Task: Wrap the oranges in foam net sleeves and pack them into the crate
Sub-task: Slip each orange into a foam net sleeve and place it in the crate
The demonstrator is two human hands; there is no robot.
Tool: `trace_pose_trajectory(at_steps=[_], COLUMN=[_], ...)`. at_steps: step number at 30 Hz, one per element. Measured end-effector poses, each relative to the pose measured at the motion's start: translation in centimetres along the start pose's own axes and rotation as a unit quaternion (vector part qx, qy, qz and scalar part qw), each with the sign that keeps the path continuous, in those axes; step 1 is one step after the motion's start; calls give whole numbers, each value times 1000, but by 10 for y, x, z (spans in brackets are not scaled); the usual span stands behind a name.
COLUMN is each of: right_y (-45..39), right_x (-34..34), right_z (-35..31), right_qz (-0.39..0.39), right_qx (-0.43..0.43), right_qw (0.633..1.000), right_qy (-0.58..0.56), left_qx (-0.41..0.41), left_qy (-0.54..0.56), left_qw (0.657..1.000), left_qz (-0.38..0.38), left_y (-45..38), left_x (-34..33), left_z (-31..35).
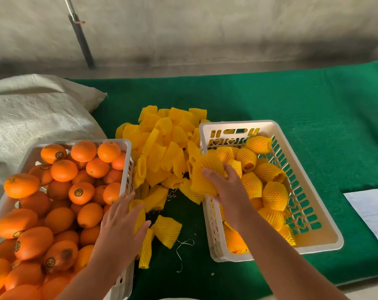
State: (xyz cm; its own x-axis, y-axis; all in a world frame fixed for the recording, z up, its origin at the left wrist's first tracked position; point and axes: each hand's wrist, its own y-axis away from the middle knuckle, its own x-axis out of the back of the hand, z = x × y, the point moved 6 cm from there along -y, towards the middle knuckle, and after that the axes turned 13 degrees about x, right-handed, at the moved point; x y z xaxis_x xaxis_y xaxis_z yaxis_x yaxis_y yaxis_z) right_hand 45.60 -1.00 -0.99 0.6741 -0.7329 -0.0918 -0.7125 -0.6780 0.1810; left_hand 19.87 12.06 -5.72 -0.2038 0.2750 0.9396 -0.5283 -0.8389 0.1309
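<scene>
- The right hand (225,187) grips a wrapped orange (205,176), fingers curled round the yellow foam net. The load hangs directly above the near-left rim of the packing crate (326,245), not yet inside it.
- The left hand (121,226) is flat, fingers straight and spread, holding nothing. It hovers over the right edge of the supply crate (127,146) and the nearest loose sleeves.
- The supply crate stands at the left, full of bare oranges (64,169). The pile of empty foam net sleeves (162,148) lies on the green mat (292,100) between the two crates.
- The packing crate holds a layer of sleeved oranges (274,195) along its left and middle; bare floor shows at its near-right corner.
- Risk: a release made over the rim would probably strike the crate wall. The fruit could then roll onto the mat or bruise.
- Risk: the sleeve appears loose at its ends. A pinch on foam alone may let the orange slide out.
- Risk: a drop onto packed fruit could dislodge neighbouring sleeves.
- Risk: the left hand reaching without sight may snag several sleeves together, or drag trailing threads (183,245) along.
- One orange (62,254) near the front of the supply crate shows a dark blemish; packing it would likely spoil others.
</scene>
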Motion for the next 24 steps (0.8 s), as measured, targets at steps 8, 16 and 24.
trace_pose_trajectory(at_steps=[8, 16, 24], right_y=[-109, -195, -236], right_x=[82, 116, 121], right_z=[8, 29, 43], right_qz=[161, 166, 149], right_qx=[-13, -23, -2], right_qw=[983, 945, 913], right_qy=[85, 280, 379], left_qx=[-12, -29, -60], left_qy=[-104, -128, -85], left_qw=[994, 991, 993], left_qz=[7, 15, 58], left_y=[-5, -12, -18], left_x=[-27, -26, -27], left_z=[-14, -9, -7])
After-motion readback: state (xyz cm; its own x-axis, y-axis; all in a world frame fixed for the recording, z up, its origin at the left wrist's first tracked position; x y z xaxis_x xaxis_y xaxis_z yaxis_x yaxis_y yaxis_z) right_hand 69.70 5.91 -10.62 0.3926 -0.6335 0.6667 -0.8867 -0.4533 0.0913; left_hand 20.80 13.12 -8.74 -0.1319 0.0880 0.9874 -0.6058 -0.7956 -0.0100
